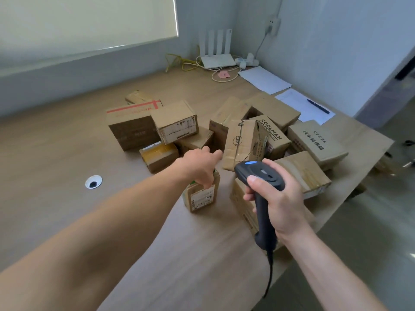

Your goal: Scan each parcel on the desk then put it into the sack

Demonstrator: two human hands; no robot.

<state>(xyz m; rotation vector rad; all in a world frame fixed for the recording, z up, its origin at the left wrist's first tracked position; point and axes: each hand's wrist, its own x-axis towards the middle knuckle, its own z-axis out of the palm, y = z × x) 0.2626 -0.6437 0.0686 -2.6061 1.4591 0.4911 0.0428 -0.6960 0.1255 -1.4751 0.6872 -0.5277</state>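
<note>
Several cardboard parcels lie heaped in the middle of the wooden desk [67,153]. My left hand [199,164] reaches over a small upright parcel [201,196] with a white label on its near face. Its thumb touches the top of that parcel while the fingers stretch forward, relaxed. My right hand [276,198] grips a dark handheld barcode scanner [262,189] by the handle, the head with its blue button pointing away from me towards the pile. Right behind the scanner a tall torn box [242,142] stands on end. No sack is in view.
A cable hole [93,182] sits in the desk at the left. At the back right corner are a white router [216,59], cables, a power strip, paper sheets [265,79] and a pen [318,106]. The desk edge runs diagonally at the right, floor beyond it.
</note>
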